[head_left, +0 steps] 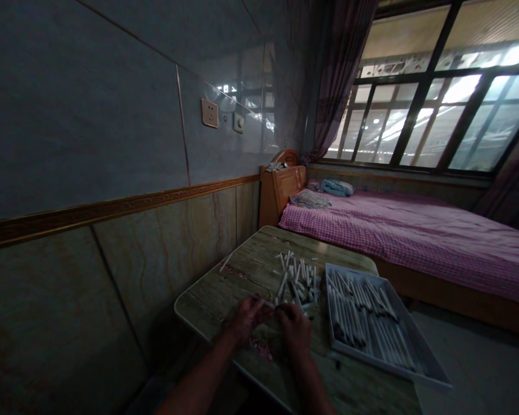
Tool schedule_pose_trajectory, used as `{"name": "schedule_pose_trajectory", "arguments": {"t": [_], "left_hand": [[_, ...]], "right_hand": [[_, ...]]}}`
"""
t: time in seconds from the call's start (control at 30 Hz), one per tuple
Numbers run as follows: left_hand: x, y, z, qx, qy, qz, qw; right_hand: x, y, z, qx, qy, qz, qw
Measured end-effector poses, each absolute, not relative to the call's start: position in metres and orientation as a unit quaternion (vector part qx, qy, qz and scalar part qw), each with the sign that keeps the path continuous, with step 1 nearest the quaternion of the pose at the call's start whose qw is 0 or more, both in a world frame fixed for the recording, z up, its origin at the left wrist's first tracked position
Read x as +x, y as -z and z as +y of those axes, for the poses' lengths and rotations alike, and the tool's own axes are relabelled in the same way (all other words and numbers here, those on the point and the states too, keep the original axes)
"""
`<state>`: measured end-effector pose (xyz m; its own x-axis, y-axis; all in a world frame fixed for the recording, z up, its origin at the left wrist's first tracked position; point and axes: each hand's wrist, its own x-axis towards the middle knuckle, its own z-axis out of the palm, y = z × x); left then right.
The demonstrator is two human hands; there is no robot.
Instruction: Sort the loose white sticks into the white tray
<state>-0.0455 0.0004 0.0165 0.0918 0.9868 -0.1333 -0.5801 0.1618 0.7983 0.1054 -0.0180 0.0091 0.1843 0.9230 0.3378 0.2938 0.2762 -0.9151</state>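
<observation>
My left hand [249, 318] is closed around a thin white tube [266, 302] just above the table, near its front edge. My right hand [294, 327] pinches at the tube's right end, where a small dark piece shows; its exact kind is too dim to tell. Right behind both hands lies a loose pile of white tubes and short pieces [300, 275]. To the right of my right hand, a shallow white tray [424, 369] holds rows of slim tubes [350, 314], several with dark ends.
The patterned table [259, 259] stands against a tiled wall [199, 230]. One thin white stick [226, 261] lies by its left edge, and a small dark piece [338, 365] near the tray. Behind are a bed with a pink checked cover [393, 225] and a wooden headboard [289, 184].
</observation>
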Motion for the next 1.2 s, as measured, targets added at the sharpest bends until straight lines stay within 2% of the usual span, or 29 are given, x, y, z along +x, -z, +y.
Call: {"name": "schedule_pose_trajectory", "arguments": {"t": [0.7,1.2], "left_hand": [[-0.0410,-0.0167,-0.0015,0.306,-0.603,0.393,0.624],[-0.0430,-0.0144,-0.0021,0.323,-0.602,0.403,0.609]], "right_hand": [[0.1033,-0.0088,-0.0177,-0.492,-0.280,-0.592,0.574],[0.1009,-0.0048,-0.0177,-0.503,-0.206,-0.636,0.548]]}}
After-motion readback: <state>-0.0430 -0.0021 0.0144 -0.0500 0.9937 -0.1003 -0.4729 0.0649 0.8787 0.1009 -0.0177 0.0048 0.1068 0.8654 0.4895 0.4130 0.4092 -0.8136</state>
